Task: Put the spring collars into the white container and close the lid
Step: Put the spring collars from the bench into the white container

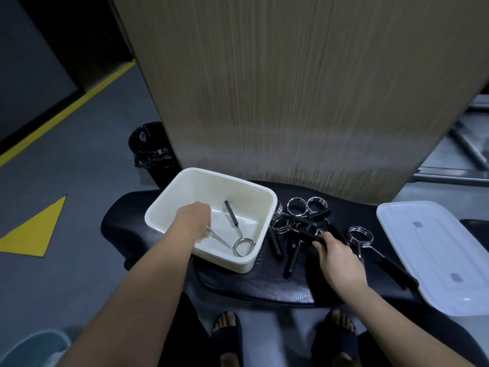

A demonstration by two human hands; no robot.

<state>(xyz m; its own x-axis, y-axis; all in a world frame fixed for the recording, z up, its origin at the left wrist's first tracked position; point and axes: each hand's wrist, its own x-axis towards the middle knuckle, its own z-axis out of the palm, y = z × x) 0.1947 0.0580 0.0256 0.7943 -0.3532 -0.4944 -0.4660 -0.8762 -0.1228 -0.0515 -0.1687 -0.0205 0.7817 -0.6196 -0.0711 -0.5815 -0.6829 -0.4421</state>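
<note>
White container (267, 207), lid off, on black padded bench (264, 287). Inside container: one spring collar (239, 241), one handle clasped in left hand (194, 221), coil resting on container floor. Just right of container: heap of spring collars (299, 221), right hand (336, 252) closed on a black handle in the heap. Further right of container: single collar (360, 237), then white lid (434, 250) lying flat.

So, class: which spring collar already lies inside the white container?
The spring collar whose handle the left hand holds: its coil rests on the white container's floor. All the others lie outside on the black pad.
</note>
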